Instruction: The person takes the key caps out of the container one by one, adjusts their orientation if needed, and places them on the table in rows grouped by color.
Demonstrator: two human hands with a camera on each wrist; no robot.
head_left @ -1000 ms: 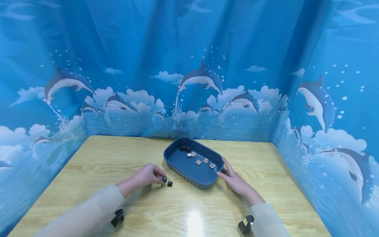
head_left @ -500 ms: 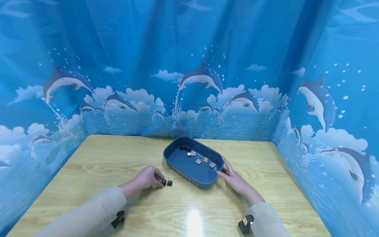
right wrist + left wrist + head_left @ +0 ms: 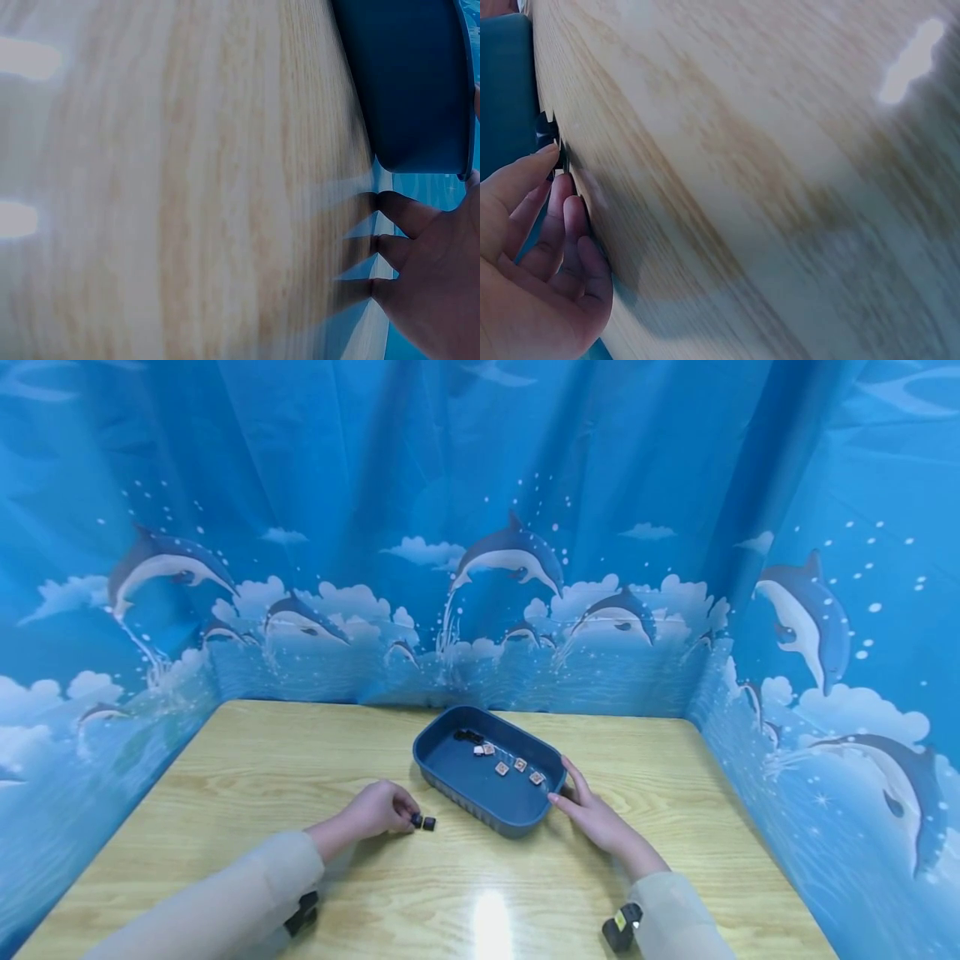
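My left hand [image 3: 378, 808] pinches a small black cube [image 3: 416, 820] between thumb and fingertips, low over the table. A second small black cube [image 3: 430, 823] sits right beside it, with a narrow yellowish strip between them. In the left wrist view, the thumb and fingers hide most of the dark pieces [image 3: 546, 129]. A dark blue rectangular tray [image 3: 491, 814] stands just beyond, turned at a slant. My right hand [image 3: 596, 818] touches its near right corner with spread thumb and forefinger. In the right wrist view, the other fingers [image 3: 405, 214] extend straight, apart from the tray wall.
Inside the tray lie several small whitish square pieces [image 3: 520, 765] with reddish-brown marks and a cluster of black pieces [image 3: 468, 737]. A wooden table [image 3: 300, 743] bears everything. Behind it and along both sides hangs a blue dolphin-print curtain [image 3: 360, 527].
My left hand has shifted slightly right and down, bringing its black cube close beside the other one. The right hand and tray have stayed in place.
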